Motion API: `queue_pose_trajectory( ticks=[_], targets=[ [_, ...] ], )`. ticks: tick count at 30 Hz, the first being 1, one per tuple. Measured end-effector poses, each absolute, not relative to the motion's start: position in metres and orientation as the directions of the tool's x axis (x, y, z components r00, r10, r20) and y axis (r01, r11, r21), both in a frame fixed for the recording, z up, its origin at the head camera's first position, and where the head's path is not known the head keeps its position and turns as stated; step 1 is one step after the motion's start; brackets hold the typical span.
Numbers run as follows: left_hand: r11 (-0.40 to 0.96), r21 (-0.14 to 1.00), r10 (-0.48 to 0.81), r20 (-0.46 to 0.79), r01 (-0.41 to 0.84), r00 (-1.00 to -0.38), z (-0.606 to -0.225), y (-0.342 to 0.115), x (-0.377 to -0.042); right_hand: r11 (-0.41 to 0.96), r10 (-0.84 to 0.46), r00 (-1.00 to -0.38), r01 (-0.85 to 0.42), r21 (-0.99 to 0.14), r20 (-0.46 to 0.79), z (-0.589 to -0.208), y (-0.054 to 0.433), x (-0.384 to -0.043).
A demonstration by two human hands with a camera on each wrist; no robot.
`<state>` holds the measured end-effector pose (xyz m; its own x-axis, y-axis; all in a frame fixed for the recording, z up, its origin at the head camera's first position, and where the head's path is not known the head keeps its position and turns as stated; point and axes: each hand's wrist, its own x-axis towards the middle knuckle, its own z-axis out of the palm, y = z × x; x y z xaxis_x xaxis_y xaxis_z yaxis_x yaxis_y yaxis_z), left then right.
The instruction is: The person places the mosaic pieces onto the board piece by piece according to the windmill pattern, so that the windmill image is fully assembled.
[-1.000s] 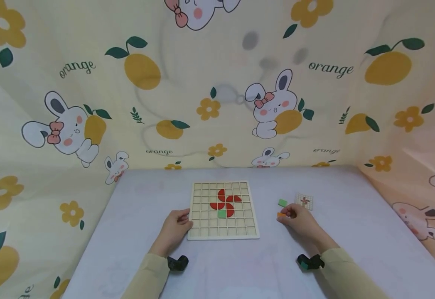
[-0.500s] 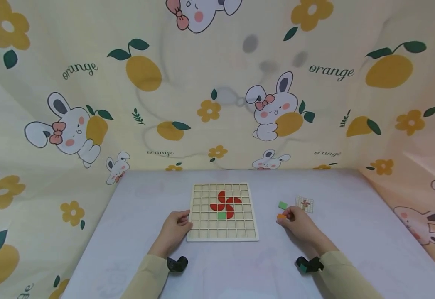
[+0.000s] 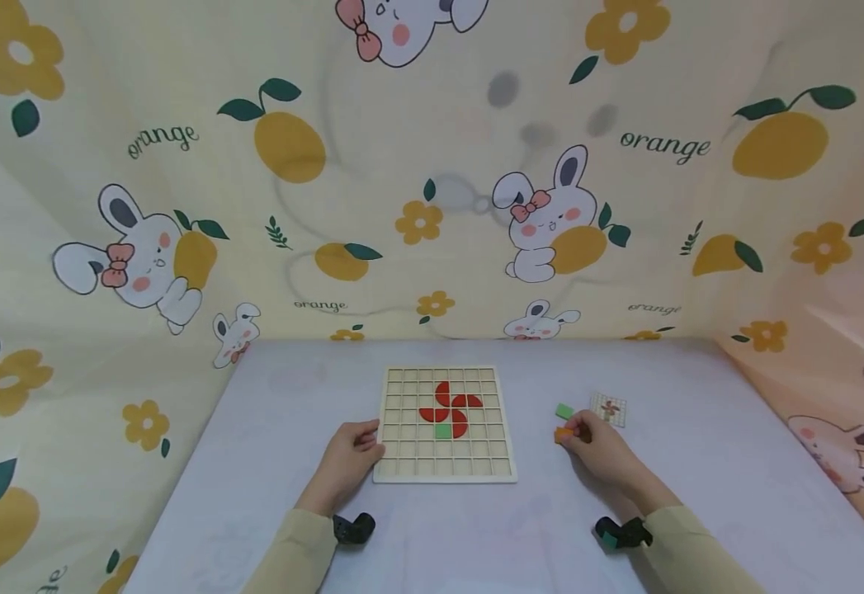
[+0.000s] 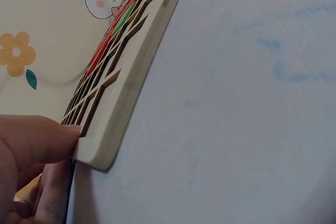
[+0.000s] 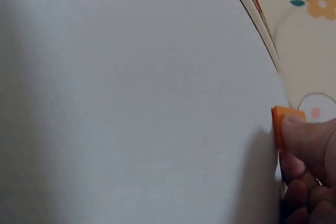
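Observation:
A square wooden grid board (image 3: 479, 454) lies on the table. Several red curved pieces (image 3: 434, 415) make a pinwheel near its middle, with a green tile (image 3: 442, 431) set below them. My left hand (image 3: 347, 458) holds the board's left edge near the front corner; in the left wrist view the thumb (image 4: 58, 139) lies on the rim and the fingers are curled beside it. To the right of the board, my right hand (image 3: 604, 452) pinches an orange square tile (image 5: 280, 124) between thumb and fingers, close over the table. Part of the tile is hidden by the thumb.
Just behind the right hand lies a loose green tile (image 3: 564, 410). Beside it is a small printed card (image 3: 616, 407) with a pinwheel on a grid, partly covered by the hand. A patterned cloth (image 3: 372, 190) rises behind the white table (image 3: 446, 536).
The orange tile has turned slightly in my right fingers, and more of it shows. The left hand stays at the board's edge. The whole head view has shifted a little.

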<state>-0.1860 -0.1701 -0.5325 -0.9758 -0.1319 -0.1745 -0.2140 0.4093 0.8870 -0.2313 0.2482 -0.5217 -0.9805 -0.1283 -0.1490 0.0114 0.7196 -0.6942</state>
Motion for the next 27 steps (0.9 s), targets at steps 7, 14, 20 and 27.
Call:
queue_pose_trajectory(
  ticks=[7,14,20,27],
  targets=[
    [0.418,0.883,-0.130,-0.173,-0.212,-0.976,-0.531,-0.170,-0.186,0.630,-0.098,-0.978,0.083,-0.772,-0.186,-0.506,0.241,-0.232],
    [0.408,0.889,-0.132,-0.171,-0.210,-0.977,-0.532,-0.169,-0.184,0.602,-0.086,-0.977,0.107,-0.791,-0.197,-0.507,0.215,-0.243],
    [0.408,0.886,-0.139,-0.176,-0.218,-0.975,-0.533,-0.170,-0.185,0.571,-0.118,-0.974,0.093,-0.816,-0.194,-0.502,0.187,-0.244],
    [0.409,0.887,-0.135,-0.173,-0.214,-0.976,-0.533,-0.168,-0.185,0.526,-0.159,-0.968,0.084,-0.847,-0.195,-0.504,0.156,-0.239]
  ],
)
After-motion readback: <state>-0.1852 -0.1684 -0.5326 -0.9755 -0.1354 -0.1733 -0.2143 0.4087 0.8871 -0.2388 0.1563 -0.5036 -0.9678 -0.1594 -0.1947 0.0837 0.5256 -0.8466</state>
